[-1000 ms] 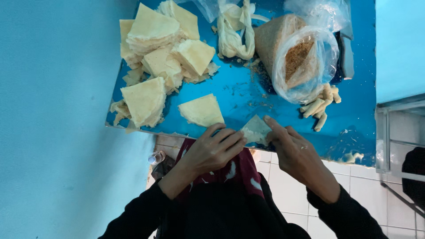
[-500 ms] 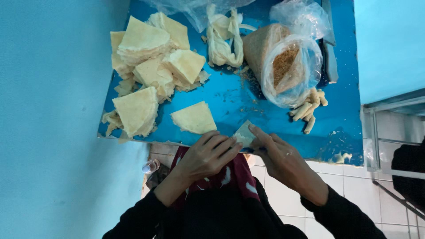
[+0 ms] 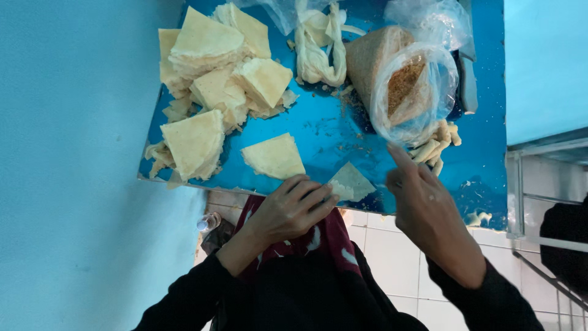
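Note:
My left hand [image 3: 293, 208] holds a small folded triangle of pale dough wrapper [image 3: 350, 182] at the near edge of the blue table [image 3: 343, 132]. Apart from it, my right hand [image 3: 424, 199] is raised to the right with its fingers apart and nothing in them. Its fingertips point toward the clear plastic bag of brown crumbly filling [image 3: 404, 92]. A single flat wrapper triangle [image 3: 274, 156] lies just beyond my left hand.
Stacks of triangular wrappers [image 3: 214, 67] and another pile [image 3: 193, 144] fill the table's left half. Several rolled pieces [image 3: 436, 144] lie beside the filling bag. Crumpled dough strips [image 3: 318, 46] sit at the far edge. A blue wall stands left; white tiled floor lies below.
My right hand has let go of the folded wrapper and moved right, toward the filling bag. My left hand keeps the wrapper at the table edge.

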Action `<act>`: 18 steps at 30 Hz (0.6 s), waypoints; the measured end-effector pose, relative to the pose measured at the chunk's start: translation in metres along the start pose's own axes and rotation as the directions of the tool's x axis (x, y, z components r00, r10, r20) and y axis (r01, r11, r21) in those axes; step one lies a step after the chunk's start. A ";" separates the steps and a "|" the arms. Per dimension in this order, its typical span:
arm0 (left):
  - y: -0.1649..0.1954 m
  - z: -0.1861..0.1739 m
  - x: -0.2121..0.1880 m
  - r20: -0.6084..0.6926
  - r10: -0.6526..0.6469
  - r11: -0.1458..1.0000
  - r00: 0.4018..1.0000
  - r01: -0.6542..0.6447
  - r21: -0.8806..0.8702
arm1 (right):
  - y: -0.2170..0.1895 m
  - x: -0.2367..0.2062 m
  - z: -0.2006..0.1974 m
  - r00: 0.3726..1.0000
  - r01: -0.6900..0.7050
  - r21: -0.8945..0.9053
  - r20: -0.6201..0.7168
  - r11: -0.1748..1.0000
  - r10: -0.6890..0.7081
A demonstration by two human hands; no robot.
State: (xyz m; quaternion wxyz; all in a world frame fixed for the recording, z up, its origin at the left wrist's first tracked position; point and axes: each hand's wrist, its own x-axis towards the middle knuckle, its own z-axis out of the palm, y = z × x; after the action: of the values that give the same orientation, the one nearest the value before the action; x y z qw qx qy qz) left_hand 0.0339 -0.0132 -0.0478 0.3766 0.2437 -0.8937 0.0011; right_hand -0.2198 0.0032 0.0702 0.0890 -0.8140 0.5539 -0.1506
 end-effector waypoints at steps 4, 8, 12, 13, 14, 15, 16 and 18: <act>-0.002 -0.003 0.000 0.018 0.024 1.000 1.000 -0.025 0.009 | -0.026 0.061 0.011 0.999 0.041 0.179 -0.030 0.983 -0.036; -0.002 -0.004 0.001 0.034 0.031 0.999 0.999 -0.032 0.016 | -0.046 0.126 0.034 0.938 0.316 0.244 -0.225 0.917 -0.263; -0.003 -0.003 0.000 0.003 0.039 0.999 0.999 -0.039 0.024 | -0.031 0.122 0.013 0.930 0.313 0.149 -0.249 0.938 -0.271; -0.003 -0.001 -0.001 -0.023 0.035 0.999 0.999 -0.034 0.026 | -0.019 0.113 0.001 0.913 0.313 0.082 -0.299 0.946 -0.277; -0.003 0.001 -0.001 -0.027 0.032 0.999 0.999 -0.031 0.025 | -0.003 0.107 -0.012 0.934 0.229 0.083 -0.299 0.970 -0.195; -0.003 0.002 -0.002 -0.026 0.030 0.999 0.999 -0.029 0.022 | 0.014 0.102 -0.022 0.948 0.138 0.086 -0.300 0.987 -0.107; -0.004 0.003 -0.002 -0.025 0.030 0.999 0.999 -0.029 0.019 | 0.029 0.098 -0.027 0.962 0.080 0.086 -0.268 0.993 -0.054; -0.004 0.005 -0.003 -0.029 0.042 0.999 0.999 -0.042 0.033 | 0.055 0.095 -0.028 0.974 -0.034 0.079 -0.219 0.996 0.051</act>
State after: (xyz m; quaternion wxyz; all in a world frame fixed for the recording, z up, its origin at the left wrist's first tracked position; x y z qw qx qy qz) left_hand 0.0336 -0.0167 -0.0541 0.3856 0.2309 -0.8929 0.0268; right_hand -0.2447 -0.1049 0.0929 0.0605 -0.7764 0.5715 -0.2587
